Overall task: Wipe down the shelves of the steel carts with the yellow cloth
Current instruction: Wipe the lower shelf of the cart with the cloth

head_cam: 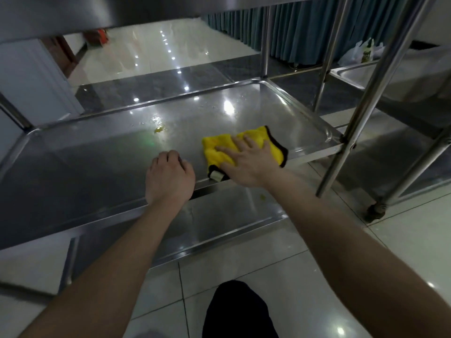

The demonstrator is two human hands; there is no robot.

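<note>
Glossy pale floor tiles [415, 230] surround a steel cart, whose middle shelf [97, 167] fills most of the view. Toward 3 o'clock on that shelf, near its front rim, lies the black-edged yellow cloth [213, 142]. The right hand [246, 162] presses flat on it, fingers spread. At 9 o'clock from the cloth, just beside it, the left hand [169, 176] rests on the steel, fingers curled, holding nothing. A yellow smear [159, 129] sits at 10 o'clock from the cloth.

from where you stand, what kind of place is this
Likely a service area of a restaurant or banquet hall, not certain: tiered steel carts, a glossy tiled floor, and long teal curtains along the far side.
</note>
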